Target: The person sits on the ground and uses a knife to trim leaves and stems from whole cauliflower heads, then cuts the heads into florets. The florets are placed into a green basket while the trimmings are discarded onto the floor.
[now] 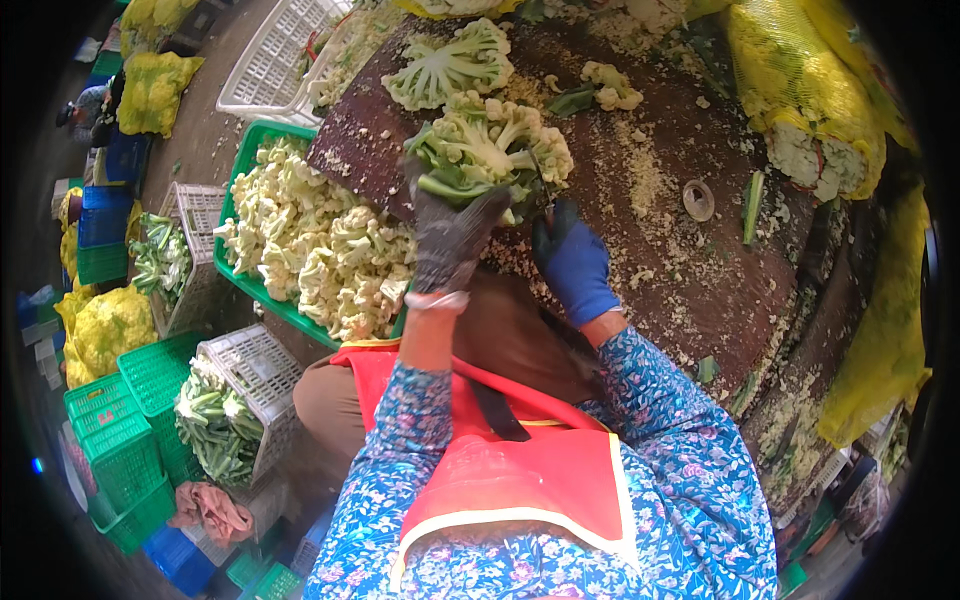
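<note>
My left hand, in a dark grey glove, grips a cauliflower head from below, by its green leaves. The head is tilted so that its pale cut stalks face up. My right hand wears a blue and black glove and is shut on a knife. The knife's thin dark blade lies against the right side of the head; its handle is mostly hidden in the glove. Just beyond lies a cut piece of cauliflower with its branching stems showing. A smaller floret with a leaf rests farther right.
A green crate of cut florets stands left of the crumb-strewn brown table. On the table are a metal ring-shaped piece and a leaf stalk. A yellow net bag of cauliflower sits at right. White crates hold leaves.
</note>
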`<state>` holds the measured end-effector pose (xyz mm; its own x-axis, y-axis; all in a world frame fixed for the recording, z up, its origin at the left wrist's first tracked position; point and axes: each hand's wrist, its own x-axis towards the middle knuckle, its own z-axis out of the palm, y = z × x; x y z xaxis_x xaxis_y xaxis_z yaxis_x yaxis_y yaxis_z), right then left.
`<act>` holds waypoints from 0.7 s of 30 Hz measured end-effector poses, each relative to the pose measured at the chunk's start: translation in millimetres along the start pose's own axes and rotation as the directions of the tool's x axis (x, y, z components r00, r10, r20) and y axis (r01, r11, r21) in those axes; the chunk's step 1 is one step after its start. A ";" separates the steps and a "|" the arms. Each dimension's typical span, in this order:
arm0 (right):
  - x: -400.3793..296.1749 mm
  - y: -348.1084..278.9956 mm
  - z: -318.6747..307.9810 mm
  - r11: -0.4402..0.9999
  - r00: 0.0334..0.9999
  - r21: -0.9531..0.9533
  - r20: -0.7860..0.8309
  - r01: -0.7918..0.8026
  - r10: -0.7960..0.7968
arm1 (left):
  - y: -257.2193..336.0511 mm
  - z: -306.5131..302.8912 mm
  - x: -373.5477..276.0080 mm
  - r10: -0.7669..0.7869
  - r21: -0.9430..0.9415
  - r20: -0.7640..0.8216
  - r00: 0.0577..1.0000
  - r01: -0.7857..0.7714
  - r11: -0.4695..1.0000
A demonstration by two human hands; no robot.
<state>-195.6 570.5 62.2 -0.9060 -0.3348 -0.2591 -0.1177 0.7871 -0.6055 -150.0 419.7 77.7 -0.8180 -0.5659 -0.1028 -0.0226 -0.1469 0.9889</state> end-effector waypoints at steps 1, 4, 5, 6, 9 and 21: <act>0.0 -2.0 1.4 1.000 1.000 -0.024 -0.001 -0.007 0.007 | -7.3 3.7 9.3 0.126 0.217 -0.081 0.989 -0.106 0.970; 5.3 0.8 3.1 1.000 1.000 -0.017 0.013 0.006 -0.006 | -25.0 25.0 15.0 0.278 0.416 -0.191 0.941 -0.179 0.892; 8.6 1.9 3.8 1.000 1.000 -0.015 0.014 0.026 -0.026 | -29.8 28.4 16.7 0.314 0.492 -0.239 0.919 -0.164 0.855; 13.3 2.0 2.8 0.999 0.999 -0.011 0.008 0.046 -0.046 | -27.9 29.0 17.1 0.316 0.550 -0.229 0.921 -0.146 0.822; 17.0 4.4 1.9 0.999 0.999 -0.024 0.043 0.027 -0.026 | -36.2 28.9 18.4 0.449 0.735 -0.173 0.877 -0.188 0.651; 17.2 6.4 -18.9 1.000 0.981 -0.007 0.192 0.009 -0.007 | -39.2 53.1 7.8 0.443 0.808 -0.161 0.882 -0.140 0.573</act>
<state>-219.6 579.5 68.0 -0.8099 -0.4340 -0.3946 -0.1283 0.7875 -0.6028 -186.1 464.1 43.9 -0.6394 -0.6946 0.3297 -0.3624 0.6504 0.6675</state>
